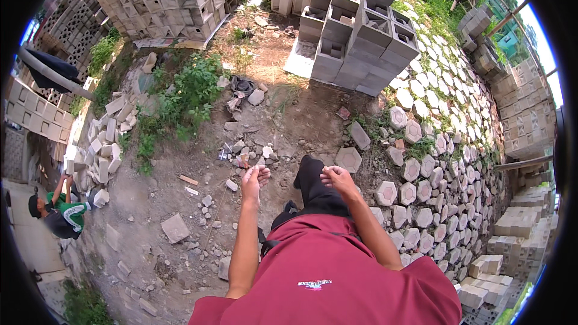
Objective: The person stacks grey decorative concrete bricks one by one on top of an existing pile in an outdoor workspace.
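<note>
Both hands are held out in front of my body over bare, stony ground. My left hand is loosely open, its fingers slightly bent and nothing seen in it. Below it on the ground lie small broken stones. My right hand hovers beside my dark-trousered leg, with fingers loosely curled but apart and no object visible in them. Neither hand touches anything. Nearest to the right hand on the ground is a grey hexagonal paving block.
Ahead stand stacked hollow concrete blocks. Many hexagonal pavers cover the slope at right. Another person in green crouches at left by a heap of pale blocks. Leafy weeds and a flat slab lie between.
</note>
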A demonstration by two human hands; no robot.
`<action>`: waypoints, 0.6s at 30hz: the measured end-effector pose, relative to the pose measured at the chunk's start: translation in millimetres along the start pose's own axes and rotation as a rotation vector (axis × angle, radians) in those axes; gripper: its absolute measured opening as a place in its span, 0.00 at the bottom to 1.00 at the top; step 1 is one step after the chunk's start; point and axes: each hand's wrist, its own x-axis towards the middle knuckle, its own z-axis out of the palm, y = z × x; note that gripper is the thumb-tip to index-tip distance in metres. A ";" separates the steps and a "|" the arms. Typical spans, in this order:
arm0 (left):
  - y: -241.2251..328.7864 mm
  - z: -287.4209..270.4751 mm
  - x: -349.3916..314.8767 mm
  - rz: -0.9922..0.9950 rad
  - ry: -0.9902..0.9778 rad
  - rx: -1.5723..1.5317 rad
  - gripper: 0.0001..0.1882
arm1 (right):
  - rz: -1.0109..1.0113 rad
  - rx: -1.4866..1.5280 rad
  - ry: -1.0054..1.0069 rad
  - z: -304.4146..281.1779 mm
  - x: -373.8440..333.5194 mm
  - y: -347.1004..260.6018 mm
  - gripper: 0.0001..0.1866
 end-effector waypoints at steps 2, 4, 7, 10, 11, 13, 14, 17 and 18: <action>-1.9 8.8 22.5 -0.054 0.024 -0.096 0.17 | 0.006 0.021 -0.010 14.3 36.0 -17.5 0.14; 7.2 23.4 52.5 -0.073 0.012 -0.097 0.17 | -0.023 0.024 -0.049 27.7 77.6 -40.5 0.14; 29.2 32.2 115.0 -0.073 0.058 -0.048 0.16 | -0.023 -0.024 -0.102 48.4 150.4 -75.4 0.14; 77.8 36.2 194.2 -0.076 0.121 -0.026 0.15 | -0.036 -0.067 -0.173 66.2 228.8 -145.8 0.14; 99.2 38.9 221.1 -0.089 0.131 0.036 0.15 | -0.040 -0.100 -0.181 71.1 254.3 -173.2 0.14; 150.2 51.9 268.2 -0.071 0.123 0.079 0.16 | -0.070 -0.115 -0.195 80.0 286.6 -214.9 0.15; 177.0 63.4 286.9 -0.055 0.100 0.090 0.16 | -0.126 -0.102 -0.191 80.4 305.6 -242.8 0.15; 253.4 107.1 337.7 0.015 0.037 0.063 0.16 | -0.187 0.029 -0.156 79.0 351.8 -317.2 0.12; 271.9 121.1 357.4 0.086 -0.021 0.029 0.16 | -0.188 0.026 -0.152 78.4 366.2 -334.5 0.12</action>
